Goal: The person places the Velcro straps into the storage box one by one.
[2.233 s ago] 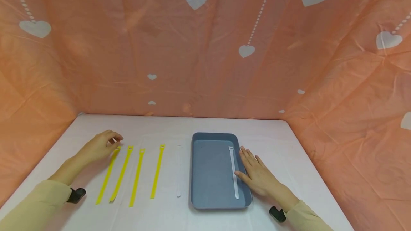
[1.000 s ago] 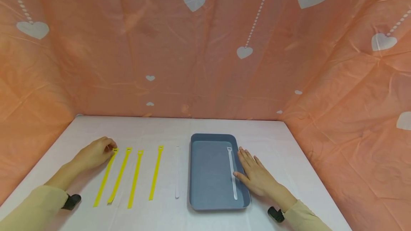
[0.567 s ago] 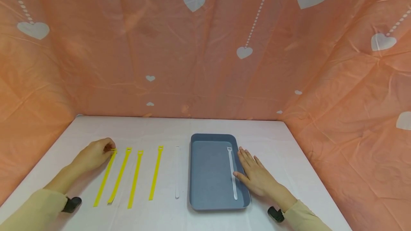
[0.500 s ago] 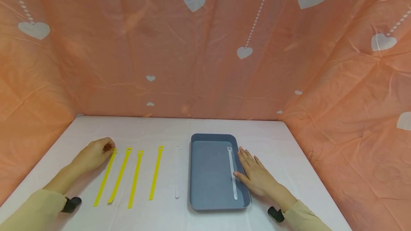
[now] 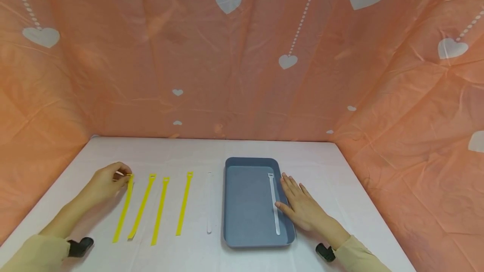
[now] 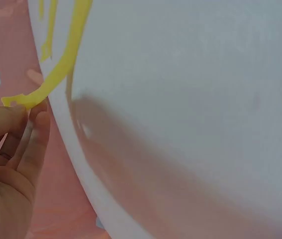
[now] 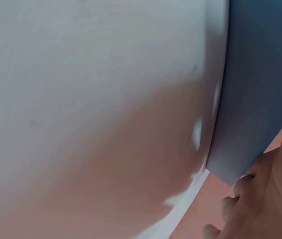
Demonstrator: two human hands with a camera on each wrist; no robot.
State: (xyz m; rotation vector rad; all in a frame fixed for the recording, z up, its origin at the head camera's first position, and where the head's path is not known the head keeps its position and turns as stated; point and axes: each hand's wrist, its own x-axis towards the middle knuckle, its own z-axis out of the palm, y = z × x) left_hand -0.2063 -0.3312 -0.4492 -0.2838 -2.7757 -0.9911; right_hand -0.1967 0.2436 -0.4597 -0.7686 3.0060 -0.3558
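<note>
One flat white strap with a slotted head [image 5: 274, 207] lies lengthwise inside the blue-grey, plastic-looking rectangular tray [image 5: 245, 205], near its right wall; no other strap shows there. Five straps are outside it, so most of the lot appears left to handle. The left hand [image 5: 104, 184] pinches the slotted head of the leftmost bright yellow flat strap [image 5: 124, 210] between thumb and fingers. The left wrist view shows that head raised and bent, while the tail seems to rest on the bench [image 5: 204, 150]; I judge this lift only just begun.

To the right lie three more yellow straps [image 5: 160, 211], roughly parallel and apart from one another, then a second white strap [image 5: 209, 205], faint against the pale cover and just beside the tray. All four sit between the left hand and the tray, low enough to pass over.

The right hand [image 5: 302, 205] holds nothing; its fingers are extended along the tray's right rim, and its thumb reaches over the edge to the white strap inside. Whether it touches that strap I cannot tell. Behind the bench hangs an orange curtain printed with white hearts [image 5: 211, 53].
</note>
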